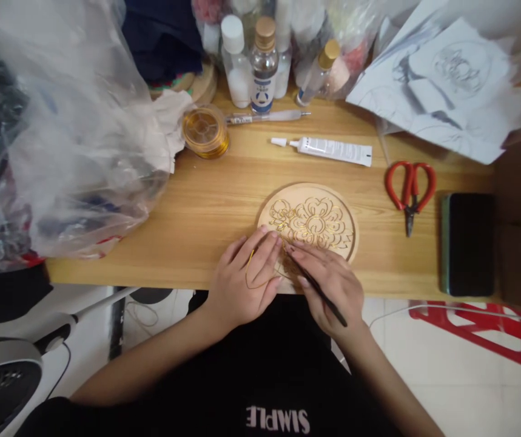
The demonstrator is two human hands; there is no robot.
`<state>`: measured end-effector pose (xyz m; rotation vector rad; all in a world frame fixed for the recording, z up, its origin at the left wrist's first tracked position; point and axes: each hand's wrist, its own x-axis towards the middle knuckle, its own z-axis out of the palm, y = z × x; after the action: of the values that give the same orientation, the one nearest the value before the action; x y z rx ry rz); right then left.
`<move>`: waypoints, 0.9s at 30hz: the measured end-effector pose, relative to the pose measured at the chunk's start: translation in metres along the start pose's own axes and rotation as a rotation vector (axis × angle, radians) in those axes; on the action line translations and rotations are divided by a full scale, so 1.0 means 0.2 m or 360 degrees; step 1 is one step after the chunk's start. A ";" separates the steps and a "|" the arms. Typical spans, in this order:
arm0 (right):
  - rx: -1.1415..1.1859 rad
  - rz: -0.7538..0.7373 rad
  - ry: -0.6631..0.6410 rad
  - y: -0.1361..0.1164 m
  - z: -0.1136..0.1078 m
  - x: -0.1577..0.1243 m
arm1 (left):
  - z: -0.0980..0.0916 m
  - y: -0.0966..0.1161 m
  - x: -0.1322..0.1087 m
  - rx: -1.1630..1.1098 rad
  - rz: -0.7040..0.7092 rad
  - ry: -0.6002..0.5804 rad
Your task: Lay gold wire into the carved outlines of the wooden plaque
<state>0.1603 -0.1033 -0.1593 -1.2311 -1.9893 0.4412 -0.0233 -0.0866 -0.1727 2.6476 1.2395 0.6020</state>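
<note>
A round wooden plate (282, 193) lies near the table's front edge, with a flower pattern of gold wire laid on its face. My left hand (237, 285) rests over the plate's lower left side, fingers together and tips pressed down by the pattern. A loose length of gold wire (247, 278) loops across those fingers. In my right hand (339, 282) is a pair of black tweezers (318, 290), held slanted like a pen. Their tips point at the wirework beside my left fingertips. Both hands cover the plate's lower part, so the exact contact at the tips is hidden.
Behind the plate lie a white glue tube (335, 150), a spool of gold wire (205, 130) and a pen (267, 116). Bottles (262, 73) stand farther back. Red-handled pliers (409, 191) and a phone (468, 244) lie right, below paper sketches (437, 91). Plastic bags (91, 139) fill the left.
</note>
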 end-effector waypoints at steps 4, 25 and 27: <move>-0.0055 -0.0078 -0.0041 0.01 0.04 -0.01 | -0.01 0.01 0.01 -0.0038 -0.0013 0.0023; 0.0174 0.0924 0.1009 0.10 -0.01 -0.07 | -0.07 -0.01 -0.01 0.0011 -0.0101 -0.0092; 0.0252 0.0984 0.1130 0.09 0.02 -0.07 | -0.09 -0.03 0.01 0.0004 -0.0039 -0.0129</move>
<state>0.1723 -0.1057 -0.1788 -1.6078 -0.9493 0.3701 -0.0343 -0.0818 -0.1579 2.6266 1.2491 0.4848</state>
